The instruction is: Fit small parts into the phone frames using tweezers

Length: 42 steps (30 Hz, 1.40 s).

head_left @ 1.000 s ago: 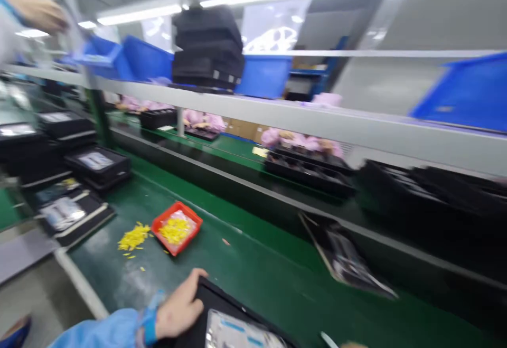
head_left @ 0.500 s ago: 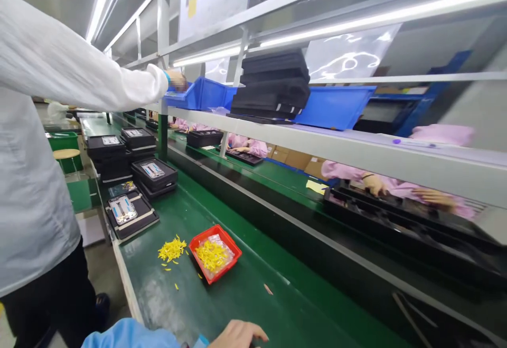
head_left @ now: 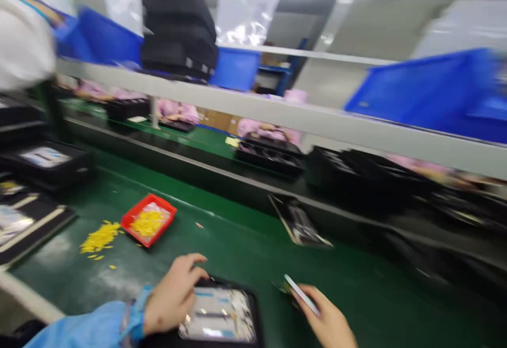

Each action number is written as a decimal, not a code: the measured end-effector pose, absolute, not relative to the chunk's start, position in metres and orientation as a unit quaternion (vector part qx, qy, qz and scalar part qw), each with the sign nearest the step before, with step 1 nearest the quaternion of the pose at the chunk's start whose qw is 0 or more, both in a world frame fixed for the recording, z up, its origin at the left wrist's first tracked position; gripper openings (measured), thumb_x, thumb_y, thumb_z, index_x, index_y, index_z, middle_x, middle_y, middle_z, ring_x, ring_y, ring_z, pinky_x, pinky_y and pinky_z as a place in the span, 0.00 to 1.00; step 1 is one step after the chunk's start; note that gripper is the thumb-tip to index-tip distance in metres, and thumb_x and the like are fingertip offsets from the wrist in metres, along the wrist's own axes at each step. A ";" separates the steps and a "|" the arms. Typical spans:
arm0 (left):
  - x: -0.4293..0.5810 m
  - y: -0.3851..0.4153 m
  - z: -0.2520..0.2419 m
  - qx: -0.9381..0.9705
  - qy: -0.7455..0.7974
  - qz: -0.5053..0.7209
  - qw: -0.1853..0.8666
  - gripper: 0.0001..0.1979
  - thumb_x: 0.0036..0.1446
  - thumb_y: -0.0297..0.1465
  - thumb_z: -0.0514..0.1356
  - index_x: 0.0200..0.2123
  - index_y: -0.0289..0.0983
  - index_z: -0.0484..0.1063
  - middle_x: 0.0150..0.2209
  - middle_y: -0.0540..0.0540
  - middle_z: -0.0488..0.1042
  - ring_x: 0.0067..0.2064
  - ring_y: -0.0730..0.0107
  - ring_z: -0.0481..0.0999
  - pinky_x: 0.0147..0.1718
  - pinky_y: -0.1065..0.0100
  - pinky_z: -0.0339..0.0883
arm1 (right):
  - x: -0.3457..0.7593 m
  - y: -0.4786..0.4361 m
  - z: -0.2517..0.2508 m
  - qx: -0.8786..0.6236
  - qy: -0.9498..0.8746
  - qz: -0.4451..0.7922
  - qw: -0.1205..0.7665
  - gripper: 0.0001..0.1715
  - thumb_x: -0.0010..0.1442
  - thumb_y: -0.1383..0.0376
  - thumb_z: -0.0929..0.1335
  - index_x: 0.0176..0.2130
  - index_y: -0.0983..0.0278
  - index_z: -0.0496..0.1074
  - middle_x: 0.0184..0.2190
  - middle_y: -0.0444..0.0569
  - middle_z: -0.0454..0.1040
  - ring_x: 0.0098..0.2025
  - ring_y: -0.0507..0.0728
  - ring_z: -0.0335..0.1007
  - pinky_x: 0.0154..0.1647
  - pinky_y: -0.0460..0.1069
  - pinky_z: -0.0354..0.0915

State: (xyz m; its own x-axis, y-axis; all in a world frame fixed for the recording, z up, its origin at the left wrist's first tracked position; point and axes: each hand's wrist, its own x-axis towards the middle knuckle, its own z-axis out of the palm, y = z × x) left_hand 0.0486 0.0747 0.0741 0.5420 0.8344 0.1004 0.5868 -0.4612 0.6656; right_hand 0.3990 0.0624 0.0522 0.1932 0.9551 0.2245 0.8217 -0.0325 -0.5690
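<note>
My left hand (head_left: pixel 172 295), in a blue sleeve with a blue wristband, rests at the left edge of a black tray (head_left: pixel 258 316). Its fingers are bent and apart, holding nothing that shows. In this tray lies a silvery device frame (head_left: pixel 222 313) with blue strips and small parts along its right end. To the right, my right hand (head_left: pixel 327 319) is closed on a slim pale bar (head_left: pixel 301 295), tilted over the green bench. Something thin and dark by the bar's far end is too blurred to name.
A red bin (head_left: pixel 171 209) of yellow pieces (head_left: pixel 148 224) stands beside a loose yellow pile (head_left: pixel 99 238). Black trays (head_left: pixel 51 163) are stacked at left. A black tray of parts (head_left: pixel 299 224) lies ahead. Blue bins (head_left: pixel 420 92) line the shelf. A co-worker's white sleeve (head_left: pixel 26 44) reaches in.
My view has swung right and down. The black tray with the device frame, and my right hand with the pale bar, are now in sight. My left hand shows more fully.
</note>
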 end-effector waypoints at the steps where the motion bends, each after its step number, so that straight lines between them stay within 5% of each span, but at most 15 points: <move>1: 0.043 0.076 0.077 0.833 0.425 0.214 0.284 0.24 0.45 0.19 0.49 0.45 0.40 0.69 0.57 0.42 0.64 0.58 0.57 0.62 0.57 0.54 0.58 | 0.393 0.051 0.058 -0.723 -0.599 0.138 0.316 0.15 0.49 0.51 0.64 0.27 0.54 0.74 0.27 0.50 0.79 0.30 0.62 0.75 0.32 0.53 0.70; 7: 0.038 0.095 0.050 0.864 0.366 0.269 0.220 0.18 0.56 0.27 0.46 0.44 0.43 0.70 0.53 0.44 0.67 0.53 0.59 0.68 0.51 0.56 0.66 | 0.383 0.047 0.072 -0.770 -0.508 0.149 0.356 0.16 0.46 0.57 0.64 0.27 0.61 0.77 0.28 0.52 0.80 0.31 0.63 0.75 0.35 0.53 0.68; 20: 0.079 0.107 0.073 0.887 0.301 0.204 0.284 0.18 0.54 0.25 0.44 0.41 0.42 0.70 0.50 0.45 0.69 0.52 0.60 0.69 0.50 0.56 0.66 | 0.385 0.047 0.068 -0.788 -0.492 0.160 0.335 0.12 0.51 0.65 0.65 0.31 0.64 0.78 0.27 0.48 0.79 0.30 0.59 0.74 0.32 0.50 0.66; 26: 0.090 0.107 0.088 0.890 0.291 0.175 0.304 0.16 0.55 0.26 0.44 0.39 0.41 0.69 0.48 0.44 0.70 0.50 0.59 0.70 0.50 0.55 0.66 | 0.375 0.049 0.063 -0.788 -0.523 0.173 0.274 0.09 0.49 0.71 0.68 0.33 0.63 0.76 0.32 0.48 0.77 0.37 0.59 0.73 0.39 0.49 0.65; 35: 0.086 0.112 0.073 0.880 0.294 0.229 0.294 0.15 0.56 0.28 0.45 0.38 0.42 0.70 0.47 0.45 0.71 0.48 0.61 0.71 0.48 0.59 0.68 | 0.378 0.066 0.058 -0.787 -0.554 0.186 0.199 0.04 0.49 0.71 0.71 0.25 0.63 0.72 0.28 0.46 0.68 0.31 0.57 0.68 0.35 0.48 0.62; 42: 0.083 0.119 0.074 0.880 0.298 0.233 0.286 0.15 0.56 0.28 0.45 0.38 0.42 0.70 0.47 0.46 0.71 0.48 0.61 0.72 0.48 0.59 0.68 | 0.384 0.059 0.071 -0.763 -0.568 0.212 0.225 0.07 0.54 0.65 0.68 0.26 0.63 0.69 0.25 0.45 0.69 0.30 0.55 0.68 0.33 0.47 0.61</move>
